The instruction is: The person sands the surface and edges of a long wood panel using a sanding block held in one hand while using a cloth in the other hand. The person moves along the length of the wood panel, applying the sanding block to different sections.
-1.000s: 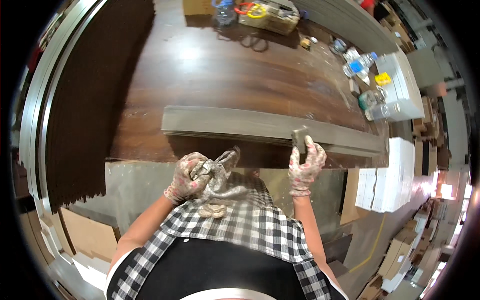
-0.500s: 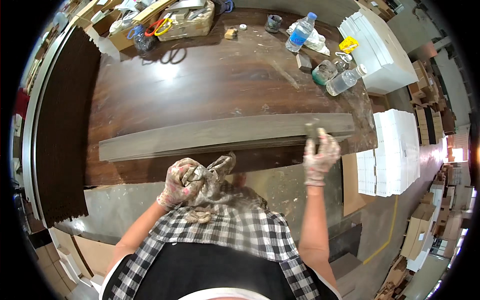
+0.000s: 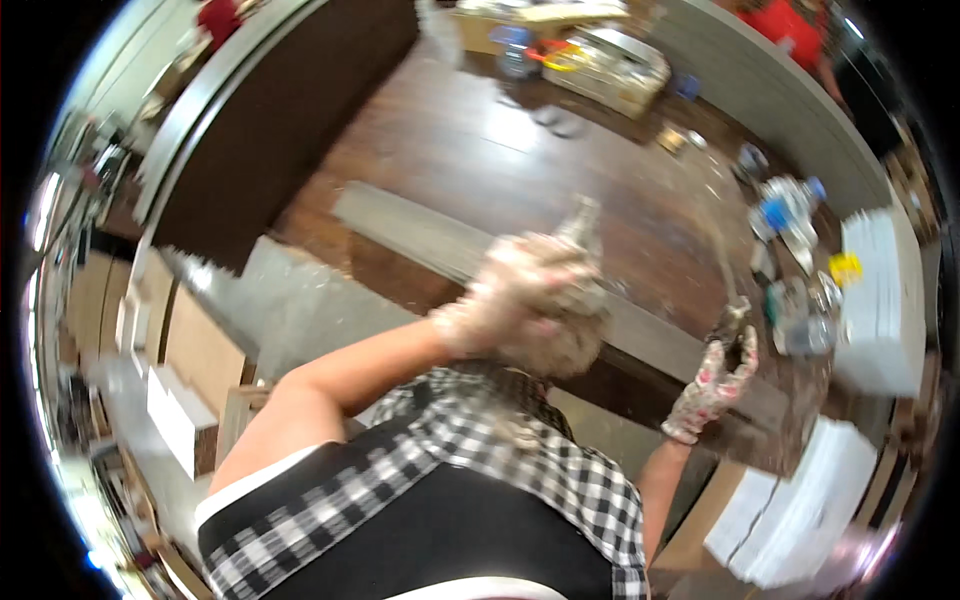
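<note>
The rag [image 3: 568,345] is clutched in the left hand [image 3: 518,290] by the planks [image 3: 410,235], elbow bent outward. The block [image 3: 732,318] is pinched in the right hand [image 3: 714,385] near their right end, arm extended forward.

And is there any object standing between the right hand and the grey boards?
Nothing visible stands between the right hand and the grey boards; it holds a small block near their right end. The left hand and its cloth cover the boards' middle in this view. Blur hides whether the block touches them.
</note>
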Demonstrator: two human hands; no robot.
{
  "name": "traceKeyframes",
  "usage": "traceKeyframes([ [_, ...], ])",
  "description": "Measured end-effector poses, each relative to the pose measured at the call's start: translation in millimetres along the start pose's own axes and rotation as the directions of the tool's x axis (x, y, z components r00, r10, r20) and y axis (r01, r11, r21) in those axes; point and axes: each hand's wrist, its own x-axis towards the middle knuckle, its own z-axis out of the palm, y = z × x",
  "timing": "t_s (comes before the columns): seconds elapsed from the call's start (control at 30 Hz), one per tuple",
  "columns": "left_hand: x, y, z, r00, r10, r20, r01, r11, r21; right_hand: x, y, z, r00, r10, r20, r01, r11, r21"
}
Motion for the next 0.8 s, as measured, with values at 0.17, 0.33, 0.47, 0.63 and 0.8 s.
traceKeyframes([
  [0.17,-27,-16,20,0.959,-0.256,0.120,0.216,0.938,0.270,-11,0,58,0.994,0.074,0.079,-0.055,0.974,-0.219],
  [0.33,-126,-131,-57,0.884,-0.402,-0.240,0.468,0.735,0.491,-11,14,52,0.998,0.059,0.039,-0.049,0.978,-0.205],
  [0.47,-234,-237,-164,0.473,-0.730,-0.494,0.874,0.458,0.160,-11,19,58,0.996,0.072,0.054,-0.067,0.995,-0.078],
  [0.63,-181,-180,-195,0.348,-0.481,-0.805,0.498,0.822,-0.277,-12,9,60,0.994,0.113,0.010,-0.109,0.979,-0.174],
  [0.8,-61,-74,-81,0.737,-0.590,-0.328,0.541,0.807,-0.236,-37,-43,119,0.980,-0.191,0.053,0.192,0.981,-0.018],
])
